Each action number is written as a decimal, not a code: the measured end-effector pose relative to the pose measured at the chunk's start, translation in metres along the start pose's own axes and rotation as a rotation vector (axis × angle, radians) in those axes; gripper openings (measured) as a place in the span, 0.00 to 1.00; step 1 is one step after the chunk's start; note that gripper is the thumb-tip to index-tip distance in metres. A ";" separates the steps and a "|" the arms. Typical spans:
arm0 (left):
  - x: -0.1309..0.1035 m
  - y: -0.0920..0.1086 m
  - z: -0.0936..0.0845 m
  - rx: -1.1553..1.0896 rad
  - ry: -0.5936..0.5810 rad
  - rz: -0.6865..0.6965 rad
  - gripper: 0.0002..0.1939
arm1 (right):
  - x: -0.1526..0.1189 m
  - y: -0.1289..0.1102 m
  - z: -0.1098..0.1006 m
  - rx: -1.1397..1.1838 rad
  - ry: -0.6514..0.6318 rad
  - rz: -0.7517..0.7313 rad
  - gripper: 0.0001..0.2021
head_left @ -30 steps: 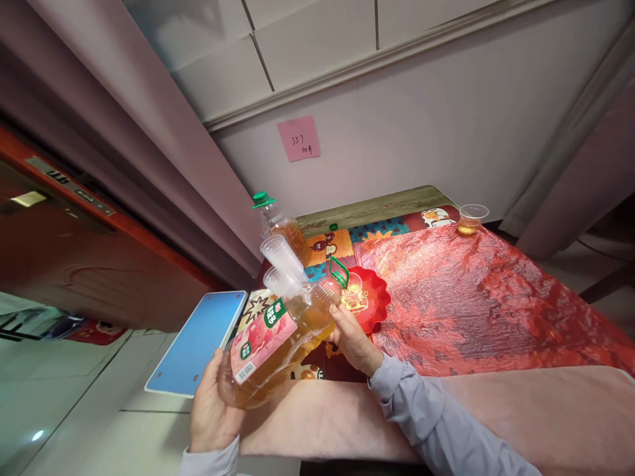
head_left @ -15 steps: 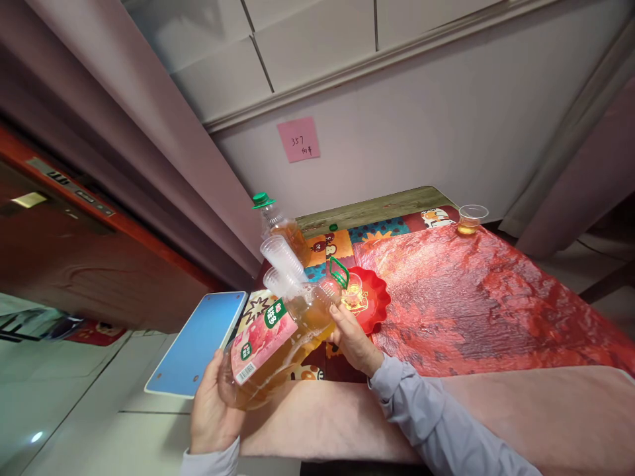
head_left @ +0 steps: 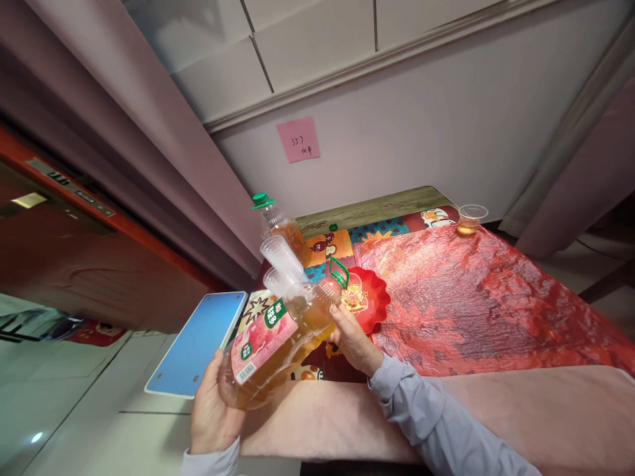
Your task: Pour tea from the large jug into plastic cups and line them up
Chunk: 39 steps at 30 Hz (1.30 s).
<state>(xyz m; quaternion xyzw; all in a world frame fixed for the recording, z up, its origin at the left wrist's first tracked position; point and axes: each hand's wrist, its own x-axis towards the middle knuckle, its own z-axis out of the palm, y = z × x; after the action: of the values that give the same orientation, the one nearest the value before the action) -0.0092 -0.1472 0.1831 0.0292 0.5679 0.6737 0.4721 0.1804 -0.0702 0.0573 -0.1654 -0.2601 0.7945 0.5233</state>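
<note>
A large clear bottle [head_left: 270, 347] of amber drink with a pink label is tilted, its open neck toward the right. My left hand [head_left: 213, 406] supports its base, and my right hand [head_left: 353, 336] grips it near the neck. A green handle ring [head_left: 339, 272] hangs at the bottle's mouth. Just beyond the mouth, a clear cup [head_left: 353, 291] stands on a red scalloped tray [head_left: 378, 301]; the bottle partly hides both. Two stacks of clear plastic cups [head_left: 282, 258] show behind the bottle.
Another bottle [head_left: 292, 241] with a green cap stands at the back left. A cup [head_left: 469, 221] holding some amber drink is at the far right of the red-covered table [head_left: 446, 304]. A green cap [head_left: 333, 227] lies near the back edge. A blue board [head_left: 198, 344] is at the left.
</note>
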 end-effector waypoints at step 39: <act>0.002 -0.002 -0.007 -0.010 -0.048 0.010 0.28 | -0.003 -0.006 0.005 -0.044 0.024 0.020 0.32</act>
<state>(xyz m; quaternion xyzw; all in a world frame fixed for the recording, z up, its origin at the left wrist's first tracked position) -0.0137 -0.1513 0.1779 0.0460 0.5528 0.6779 0.4824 0.1839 -0.0723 0.0648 -0.1891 -0.2692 0.7919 0.5145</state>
